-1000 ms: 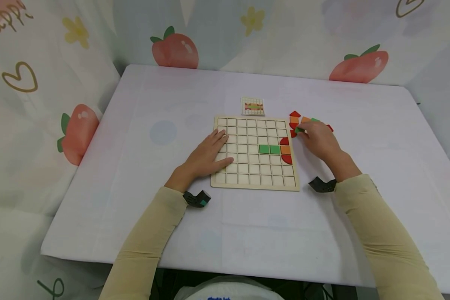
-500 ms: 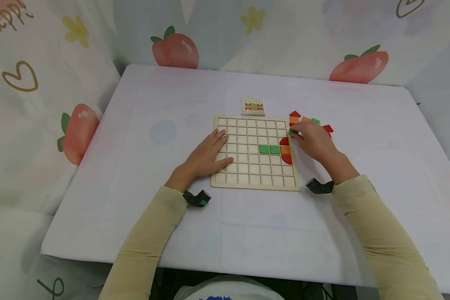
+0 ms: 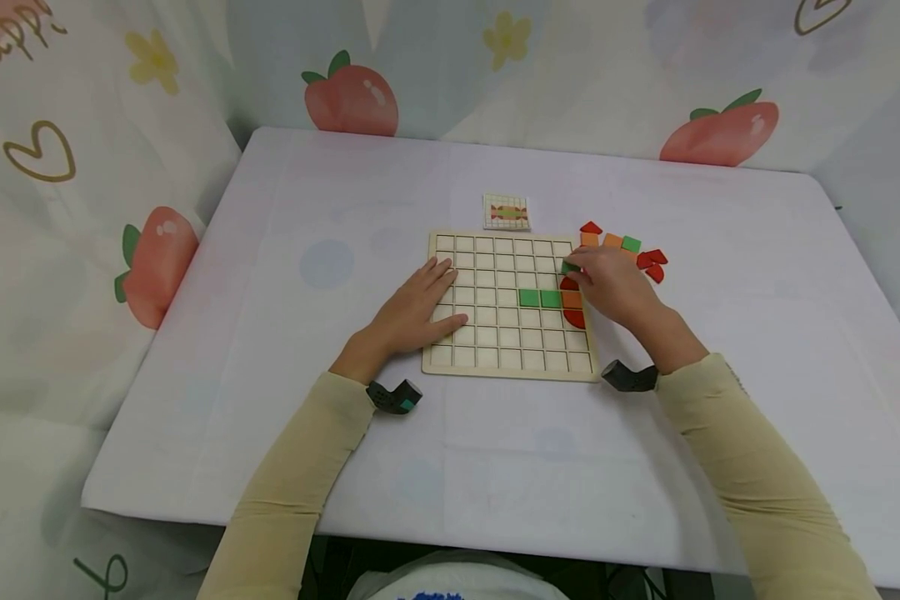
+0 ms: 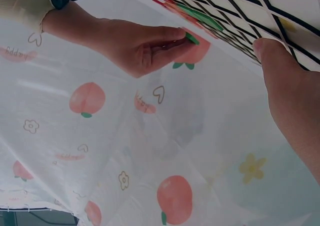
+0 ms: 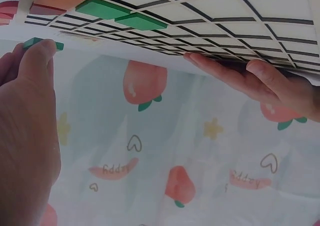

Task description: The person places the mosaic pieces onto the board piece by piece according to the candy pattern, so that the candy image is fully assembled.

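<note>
Right hand (image 3: 613, 287) pinches a small green square tile (image 3: 569, 267) at its fingertips, holding it over the right edge of the wooden grid board (image 3: 506, 350), just above the red and orange pieces already set in the board's right-hand column; two more green tiles (image 3: 539, 298) lie side by side in the cells next to those. Left hand (image 3: 412, 312) lies flat with straight fingers on the board's left side, gripping nothing. Board and hands sit on a white cloth-covered table (image 3: 285, 250) with faint pale dots, and beyond the board's far edge lies a small pattern card (image 3: 506, 212). Loose tiles (image 3: 630, 246) in red, orange and green are clustered on the cloth just right of the board's far corner. Behind and beside the table hangs a pale curtain (image 3: 105, 125) printed with strawberries, yellow flowers and outlined hearts. Part of the red and orange pieces is covered by the right hand, so their full shapes cannot be made out, and the card's drawing is too small to read. Both wrist views show the board only as a cropped strip at a steep angle, with the green tile a thin sliver at the fingertips, and the table's near edge hides the person's lap
</note>
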Demonstrator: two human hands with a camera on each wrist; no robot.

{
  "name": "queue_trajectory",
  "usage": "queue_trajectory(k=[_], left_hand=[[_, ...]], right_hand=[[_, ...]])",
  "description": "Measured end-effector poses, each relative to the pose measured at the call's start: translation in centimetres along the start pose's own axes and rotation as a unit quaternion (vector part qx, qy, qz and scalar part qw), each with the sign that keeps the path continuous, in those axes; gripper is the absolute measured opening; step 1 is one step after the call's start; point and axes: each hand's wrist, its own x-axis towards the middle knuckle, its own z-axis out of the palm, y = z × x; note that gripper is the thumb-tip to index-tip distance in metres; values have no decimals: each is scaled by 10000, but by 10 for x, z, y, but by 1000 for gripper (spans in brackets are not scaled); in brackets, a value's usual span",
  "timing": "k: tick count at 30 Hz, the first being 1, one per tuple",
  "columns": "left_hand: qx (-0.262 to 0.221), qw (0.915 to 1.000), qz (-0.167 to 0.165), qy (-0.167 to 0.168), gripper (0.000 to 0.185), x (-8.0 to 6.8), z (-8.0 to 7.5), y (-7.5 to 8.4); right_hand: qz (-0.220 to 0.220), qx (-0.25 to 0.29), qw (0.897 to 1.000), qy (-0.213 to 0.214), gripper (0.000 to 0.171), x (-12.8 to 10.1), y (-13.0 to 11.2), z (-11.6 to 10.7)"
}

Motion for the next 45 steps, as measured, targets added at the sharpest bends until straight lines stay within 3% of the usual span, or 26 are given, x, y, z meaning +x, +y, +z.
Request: queue_trajectory(k=[5,12,21,31,45], left_hand=[[-32,10000,2,-3,74,0,0,0],[-49,9999,81,43,73,0,-1,0],[-21,10000,9,-10,74,-1,-1,-1],[9,10000,45,27,74,0,0,-1],[36,10000,70,-23,75,0,-1,0]], right_hand=[[-86,-38,9999,-135,29,-1,-7,1],[-711,-122,9974,51,31,-4,-13,3],[-325,-29,9993,-183,33,-3,-26,5],[-727,34,9973,-40,30,-5,-33,12],[-865,-78,9962,-62,29,-5,-51,20]])
